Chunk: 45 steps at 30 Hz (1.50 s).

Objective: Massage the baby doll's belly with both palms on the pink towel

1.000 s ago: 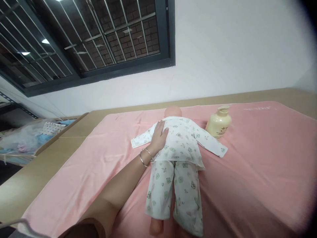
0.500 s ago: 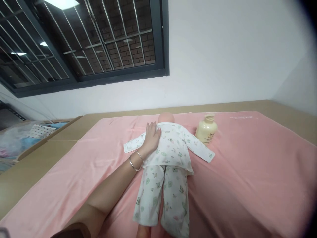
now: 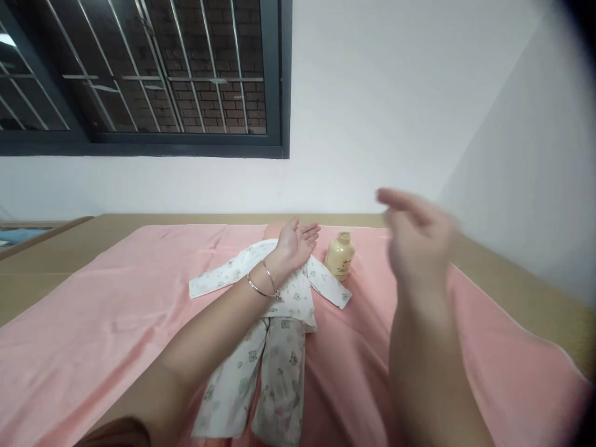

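Since the earlier frame, the left hand has been turned palm upward over the doll, and the right hand has been brought into view. The hands are held well apart, the left with fingers extended and nothing in it, the right too blurred for its grip to be told. The doll is laid on the pink cloth, sleeves spread, perhaps for steadiness; beside it the bottle is stood upright, probably against spilling, its contents hidden by the opaque side.

The shirt and trousers are white with small greenish prints. The sheet is pink, the bottle pale yellow
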{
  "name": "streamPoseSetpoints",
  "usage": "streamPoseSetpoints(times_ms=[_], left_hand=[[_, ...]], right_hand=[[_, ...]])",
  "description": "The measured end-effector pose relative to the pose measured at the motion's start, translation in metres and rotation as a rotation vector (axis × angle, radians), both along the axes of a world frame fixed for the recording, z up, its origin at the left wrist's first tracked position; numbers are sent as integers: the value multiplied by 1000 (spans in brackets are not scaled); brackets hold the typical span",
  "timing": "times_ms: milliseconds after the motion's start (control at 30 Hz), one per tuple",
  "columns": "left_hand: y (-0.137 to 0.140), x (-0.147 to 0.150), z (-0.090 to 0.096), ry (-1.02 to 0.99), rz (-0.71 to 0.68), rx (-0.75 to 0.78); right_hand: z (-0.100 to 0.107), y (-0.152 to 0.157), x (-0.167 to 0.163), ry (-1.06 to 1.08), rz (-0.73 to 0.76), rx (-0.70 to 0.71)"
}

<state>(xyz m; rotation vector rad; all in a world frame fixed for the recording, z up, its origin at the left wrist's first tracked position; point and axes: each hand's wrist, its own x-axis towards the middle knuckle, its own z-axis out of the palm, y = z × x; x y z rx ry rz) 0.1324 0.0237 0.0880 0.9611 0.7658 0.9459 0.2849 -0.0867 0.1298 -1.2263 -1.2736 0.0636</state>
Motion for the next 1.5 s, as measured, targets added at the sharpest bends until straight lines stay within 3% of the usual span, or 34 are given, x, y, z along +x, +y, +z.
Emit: streamPoseSetpoints(times_ms=[133, 233, 467, 667, 867, 1033, 1133, 1267, 1400, 1500], left_hand=[[0, 13, 6, -265, 16, -334], [-3, 17, 8, -379, -2, -453], [-5, 21, 7, -422, -65, -518], [2, 11, -10, -330, -157, -476], [-9, -10, -35, -129, -345, -489], [-30, -42, -42, -139, -385, -489], [-48, -67, -32, -238, -403, -471], [-69, -97, -5, -405, -445, -386], [-71, -125, 23, -556, -409, -247], [-70, -137, 35, -532, -345, -156]], right_hand=[[-18, 44, -5, -337, 54, -494], [-33, 69, -4, -555, 39, -672], [-40, 75, 1, -716, -29, -723], [-43, 76, -6, -743, -91, -766], [-46, 75, -19, -789, -207, -760], [-43, 62, -34, -818, -293, -823], [-42, 51, -50, -825, -239, -743], [-45, 35, -88, -785, 49, -561], [-56, 10, -135, -850, 21, -328], [-65, -17, -161, -968, 203, -122]])
